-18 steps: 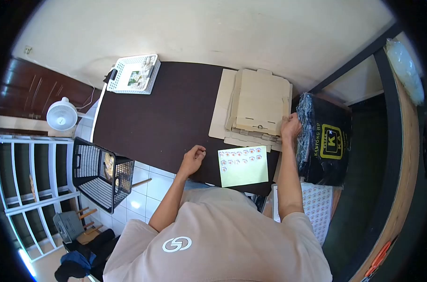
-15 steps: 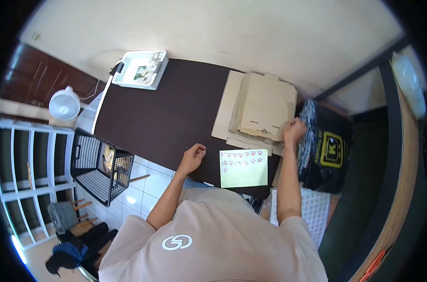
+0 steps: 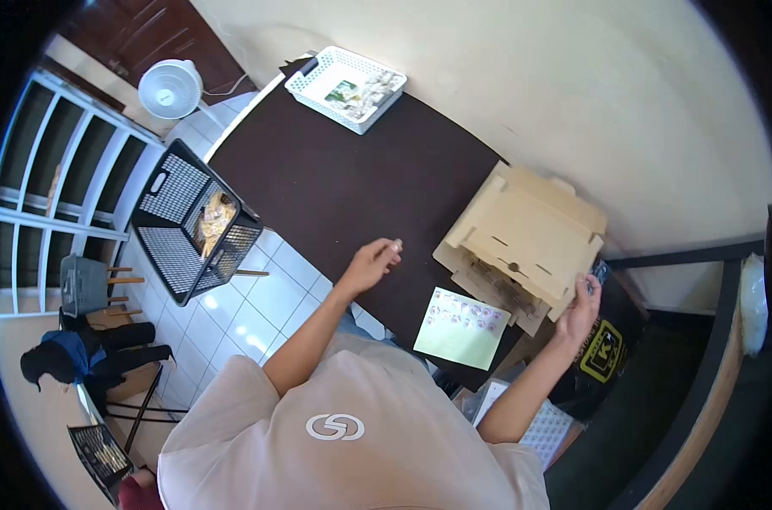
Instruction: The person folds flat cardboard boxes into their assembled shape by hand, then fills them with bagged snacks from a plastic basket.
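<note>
My right hand [image 3: 579,308] grips the near right corner of a flat brown cardboard box [image 3: 534,229], whose near edge is raised off the pieces under it. Folded cardboard [image 3: 496,285] shows below that edge. Over the dark table [image 3: 343,183], my left hand [image 3: 375,266] is held with its fingers curled together. A small pale spot shows at its fingertips, too small to name. Between my hands, at the table's front edge, lies a pale green sheet [image 3: 462,336] with rows of small round stickers.
A white basket [image 3: 347,89] stands at the table's far end. Left of the table is a black crate [image 3: 195,225] with packets inside. A black bag [image 3: 602,357] and another sticker sheet [image 3: 547,433] are at the right. A white fan [image 3: 171,89] and a seated person [image 3: 88,357] are farther left.
My right hand has taken the box's corner, and the box's near edge has come up. My left hand has moved a little forward over the table. The view has turned.
</note>
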`<move>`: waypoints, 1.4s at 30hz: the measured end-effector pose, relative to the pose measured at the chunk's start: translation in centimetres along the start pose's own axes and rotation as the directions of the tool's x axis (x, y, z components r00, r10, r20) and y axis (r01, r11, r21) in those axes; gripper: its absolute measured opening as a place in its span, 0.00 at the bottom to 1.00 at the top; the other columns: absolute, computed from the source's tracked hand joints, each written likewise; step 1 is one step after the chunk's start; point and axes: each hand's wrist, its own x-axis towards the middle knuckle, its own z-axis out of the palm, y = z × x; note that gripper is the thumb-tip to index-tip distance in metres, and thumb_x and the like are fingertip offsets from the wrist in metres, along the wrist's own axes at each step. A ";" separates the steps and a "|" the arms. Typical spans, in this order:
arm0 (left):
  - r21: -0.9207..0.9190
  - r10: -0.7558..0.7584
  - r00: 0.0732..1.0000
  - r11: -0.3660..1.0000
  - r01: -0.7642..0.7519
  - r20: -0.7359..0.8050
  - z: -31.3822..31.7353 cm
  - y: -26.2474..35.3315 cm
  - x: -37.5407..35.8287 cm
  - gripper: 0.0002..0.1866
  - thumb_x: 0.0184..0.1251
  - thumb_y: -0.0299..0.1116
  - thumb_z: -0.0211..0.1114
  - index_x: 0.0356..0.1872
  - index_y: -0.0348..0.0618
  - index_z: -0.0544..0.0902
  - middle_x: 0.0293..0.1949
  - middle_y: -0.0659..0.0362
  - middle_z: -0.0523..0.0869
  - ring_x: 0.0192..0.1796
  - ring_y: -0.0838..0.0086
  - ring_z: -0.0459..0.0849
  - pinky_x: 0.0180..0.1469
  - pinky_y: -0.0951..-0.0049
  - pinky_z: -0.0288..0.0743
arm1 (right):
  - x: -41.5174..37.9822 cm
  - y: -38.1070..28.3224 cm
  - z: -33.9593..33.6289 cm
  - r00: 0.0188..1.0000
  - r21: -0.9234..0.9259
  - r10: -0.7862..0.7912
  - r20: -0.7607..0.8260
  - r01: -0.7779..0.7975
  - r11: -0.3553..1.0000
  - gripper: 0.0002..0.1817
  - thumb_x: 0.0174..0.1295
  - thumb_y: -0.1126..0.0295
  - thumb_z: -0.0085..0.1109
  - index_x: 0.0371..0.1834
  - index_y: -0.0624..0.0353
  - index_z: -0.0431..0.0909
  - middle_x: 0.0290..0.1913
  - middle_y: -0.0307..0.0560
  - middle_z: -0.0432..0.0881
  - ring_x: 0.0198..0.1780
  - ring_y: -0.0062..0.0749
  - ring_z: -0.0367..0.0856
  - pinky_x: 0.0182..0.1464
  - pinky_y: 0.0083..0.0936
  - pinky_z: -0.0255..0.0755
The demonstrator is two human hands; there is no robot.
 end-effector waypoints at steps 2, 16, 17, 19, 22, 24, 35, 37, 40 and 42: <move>-0.195 -0.050 0.996 0.979 0.064 0.078 -1.5 1.4 0.2 0.26 0.79 0.51 0.50 0.55 0.35 0.79 0.45 0.53 0.85 0.50 0.72 0.83 0.52 0.69 0.78 | -1.9 1.2 1.3 0.998 -0.005 0.012 0.055 -0.012 1.000 0.14 0.65 0.78 0.60 0.51 0.57 0.70 0.46 0.48 0.81 0.47 0.30 0.82 0.50 0.26 0.78; 0.306 -0.046 0.993 0.949 0.079 -0.111 -22.0 -5.0 6.9 0.25 0.65 0.34 0.66 0.63 0.39 0.75 0.45 0.47 0.87 0.51 0.60 0.85 0.56 0.63 0.76 | -14.1 25.4 19.5 0.947 -0.750 0.315 -0.072 -0.259 0.609 0.20 0.59 0.76 0.66 0.52 0.62 0.69 0.40 0.49 0.82 0.38 0.35 0.82 0.42 0.32 0.77; 0.485 -0.058 0.976 0.860 0.156 -0.212 -23.3 -5.4 6.6 0.25 0.63 0.35 0.67 0.62 0.41 0.76 0.45 0.46 0.86 0.52 0.55 0.84 0.56 0.59 0.75 | -15.3 26.1 20.0 0.989 -0.948 0.071 0.130 0.103 0.303 0.22 0.56 0.75 0.67 0.53 0.62 0.70 0.42 0.53 0.79 0.42 0.48 0.80 0.48 0.40 0.75; 0.632 0.194 0.936 0.774 0.038 -0.293 -24.4 -5.7 5.8 0.24 0.61 0.35 0.69 0.59 0.41 0.76 0.47 0.47 0.83 0.54 0.51 0.78 0.59 0.55 0.72 | -17.9 26.3 22.4 0.951 -0.940 -0.134 0.279 0.299 0.164 0.22 0.54 0.73 0.70 0.49 0.62 0.72 0.46 0.56 0.78 0.46 0.50 0.80 0.50 0.39 0.74; 0.527 0.379 0.920 0.804 -0.275 -0.099 -25.7 -3.8 3.6 0.22 0.59 0.34 0.71 0.54 0.42 0.79 0.47 0.49 0.81 0.54 0.53 0.77 0.59 0.60 0.71 | -20.8 25.7 24.7 0.934 -0.901 -0.035 0.357 0.353 0.250 0.22 0.52 0.71 0.73 0.48 0.62 0.74 0.54 0.55 0.76 0.57 0.52 0.76 0.58 0.41 0.71; 0.493 0.450 0.890 0.758 -0.427 0.079 -25.5 -3.6 2.7 0.21 0.58 0.34 0.72 0.53 0.43 0.79 0.46 0.50 0.81 0.54 0.53 0.76 0.58 0.59 0.71 | -22.3 25.7 25.6 0.899 -0.867 -0.014 0.437 0.426 0.260 0.22 0.51 0.70 0.73 0.48 0.62 0.75 0.55 0.55 0.76 0.58 0.53 0.75 0.60 0.40 0.71; 0.712 0.227 0.807 0.382 -0.589 0.546 -19.8 -6.6 5.5 0.21 0.49 0.46 0.76 0.41 0.46 0.84 0.46 0.57 0.79 0.54 0.62 0.72 0.54 0.58 0.61 | -20.6 28.1 24.8 0.891 -0.886 0.017 0.453 0.449 0.116 0.11 0.53 0.65 0.72 0.32 0.61 0.85 0.44 0.51 0.80 0.48 0.49 0.75 0.51 0.39 0.72; 0.718 0.325 0.799 0.355 -0.598 0.505 -18.8 -6.8 6.0 0.24 0.47 0.49 0.77 0.42 0.45 0.84 0.46 0.56 0.78 0.55 0.61 0.72 0.53 0.58 0.61 | -19.8 28.1 25.4 0.899 -0.900 0.056 0.435 0.434 0.030 0.16 0.50 0.61 0.75 0.33 0.61 0.85 0.41 0.50 0.79 0.46 0.49 0.74 0.49 0.39 0.72; 0.770 0.402 0.820 0.332 -0.544 0.407 -18.9 -5.3 6.3 0.32 0.41 0.54 0.79 0.45 0.46 0.83 0.48 0.54 0.76 0.56 0.59 0.70 0.53 0.57 0.62 | -18.4 27.8 25.7 0.918 -0.925 0.113 0.380 0.378 0.032 0.25 0.41 0.54 0.80 0.32 0.61 0.80 0.40 0.49 0.78 0.44 0.48 0.74 0.47 0.39 0.72; 0.804 0.373 0.852 0.334 -0.492 0.367 -19.0 -4.7 6.3 0.36 0.37 0.57 0.80 0.48 0.46 0.82 0.49 0.53 0.75 0.57 0.58 0.69 0.53 0.57 0.62 | -18.2 27.5 26.0 0.927 -0.942 0.169 0.334 0.333 0.037 0.28 0.38 0.51 0.82 0.30 0.61 0.77 0.39 0.49 0.78 0.43 0.48 0.74 0.47 0.40 0.72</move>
